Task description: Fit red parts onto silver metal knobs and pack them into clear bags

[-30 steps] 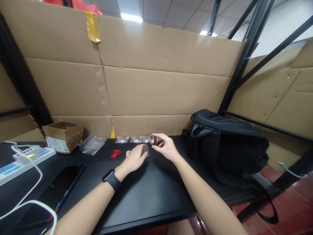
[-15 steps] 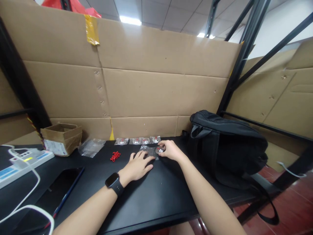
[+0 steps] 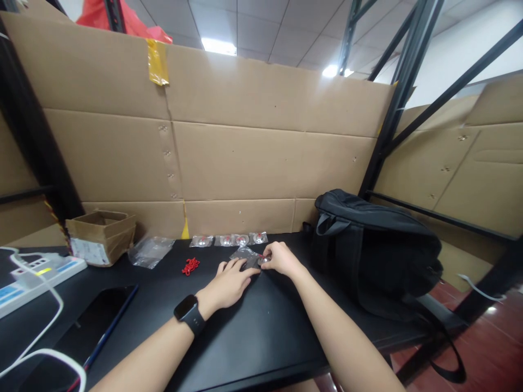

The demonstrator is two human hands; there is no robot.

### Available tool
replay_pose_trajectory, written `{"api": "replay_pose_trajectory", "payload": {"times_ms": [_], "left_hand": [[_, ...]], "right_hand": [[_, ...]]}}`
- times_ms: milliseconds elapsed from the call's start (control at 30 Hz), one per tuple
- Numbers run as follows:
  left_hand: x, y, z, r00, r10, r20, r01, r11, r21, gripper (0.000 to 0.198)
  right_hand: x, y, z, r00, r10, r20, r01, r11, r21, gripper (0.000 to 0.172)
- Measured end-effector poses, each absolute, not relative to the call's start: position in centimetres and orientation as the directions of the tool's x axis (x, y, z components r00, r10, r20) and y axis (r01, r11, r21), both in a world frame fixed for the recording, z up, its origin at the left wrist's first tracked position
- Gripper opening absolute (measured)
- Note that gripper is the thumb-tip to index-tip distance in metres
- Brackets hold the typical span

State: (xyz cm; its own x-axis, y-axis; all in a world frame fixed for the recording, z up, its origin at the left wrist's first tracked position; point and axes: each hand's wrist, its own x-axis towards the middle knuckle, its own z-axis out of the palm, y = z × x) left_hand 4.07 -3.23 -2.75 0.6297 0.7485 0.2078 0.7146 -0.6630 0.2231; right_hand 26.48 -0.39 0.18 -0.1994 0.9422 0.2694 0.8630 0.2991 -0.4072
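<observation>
My left hand point(image 3: 231, 283), with a black smartwatch point(image 3: 188, 310) on its wrist, lies palm down with fingers stretched out. Its fingers rest on a small clear plastic bag point(image 3: 244, 253) on the black table. At the bag's right edge, my right hand point(image 3: 283, 259) pinches a small round shiny piece point(image 3: 265, 262) with a bit of red on it; fingers cover part of it. Whether the piece is inside the bag I cannot tell. Behind the hands, several bagged round shiny pieces point(image 3: 241, 240) with red centres lie in a row. Small red links point(image 3: 190, 266) are heaped to the left.
A black backpack point(image 3: 379, 250) stands on the right. To the left are an opened cardboard box point(image 3: 102, 237), a larger clear bag point(image 3: 152, 251), a white power strip point(image 3: 44, 276) with cables and a dark phone point(image 3: 96, 318). A cardboard wall point(image 3: 261, 163) closes the back.
The round shiny piece has moved slightly left and lower against the bag with my right hand, and my left fingertips are now nearer to it. The camera has tilted a little.
</observation>
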Motion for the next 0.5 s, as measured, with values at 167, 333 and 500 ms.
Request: {"api": "replay_pose_trajectory", "payload": {"times_ms": [167,333,500], "left_hand": [[3.8,-3.1,-2.5,0.634,0.76,0.143,0.729,-0.649,0.217,0.043],[3.7,-2.9,-2.7,0.642,0.763,0.073,0.733,-0.64,0.231,0.046],[3.3,-2.5,-2.8,0.673,0.739,0.023,0.713,-0.656,0.247,0.046]], "right_hand": [[26.0,0.0,-0.2,-0.221,0.937,0.271,0.821,0.329,-0.466,0.029],[26.9,0.1,0.0,-0.331,0.92,0.21,0.755,0.392,-0.525,0.021],[27.6,0.4,-0.2,-0.374,0.907,0.196,0.699,0.414,-0.583,0.018]]}}
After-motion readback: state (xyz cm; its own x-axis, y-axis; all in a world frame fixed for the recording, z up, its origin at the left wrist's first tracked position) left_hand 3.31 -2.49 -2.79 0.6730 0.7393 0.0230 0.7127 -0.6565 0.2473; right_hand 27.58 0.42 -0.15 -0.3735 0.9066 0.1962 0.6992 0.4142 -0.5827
